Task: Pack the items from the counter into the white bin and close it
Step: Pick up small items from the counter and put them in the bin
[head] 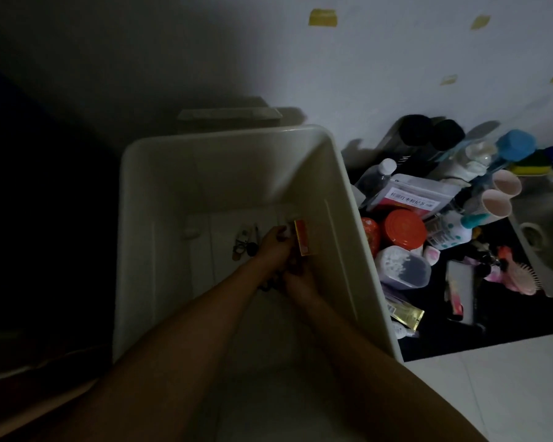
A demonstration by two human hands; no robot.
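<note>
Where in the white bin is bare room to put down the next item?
Bare: the bin floor between its left wall and the small dark items, also the strip along its far wall. Crowded: where left hand, right hand and red box meet.

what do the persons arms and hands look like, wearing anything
Both forearms are bare as far as the frame shows: no sleeves, no gloves and no watch in sight. On the left hand and right hand no rings can be made out in the dim light. A dark beaded shape sits by the wrists; whether it is a bracelet cannot be told.
</note>
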